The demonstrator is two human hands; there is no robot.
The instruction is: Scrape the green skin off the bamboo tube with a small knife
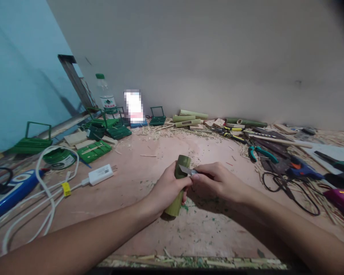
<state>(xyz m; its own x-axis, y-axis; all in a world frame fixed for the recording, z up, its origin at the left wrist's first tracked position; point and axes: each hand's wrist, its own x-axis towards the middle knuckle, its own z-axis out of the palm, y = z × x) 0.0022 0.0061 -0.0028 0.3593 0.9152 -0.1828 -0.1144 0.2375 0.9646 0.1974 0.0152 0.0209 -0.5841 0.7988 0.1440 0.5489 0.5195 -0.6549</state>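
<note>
A short green bamboo tube (174,206) stands tilted over the middle of the wooden table. My left hand (168,188) is closed around it, with the thumb reaching across toward the blade. In my right hand (218,180) is a craft knife (186,170), pinched close to its metal blade. The blade lies against the upper part of the tube, its tip pointing left. Most of the knife's handle is hidden by my right fingers. Small green shavings (210,219) are scattered on the table around the tube.
Left are a white charger (101,174) with cable, a blue package (23,194) and green slatted pieces (94,151). A water bottle (107,99) and bamboo pieces (187,123) stand and lie at the back. Right are pliers (263,154) and a blue glue gun (305,168).
</note>
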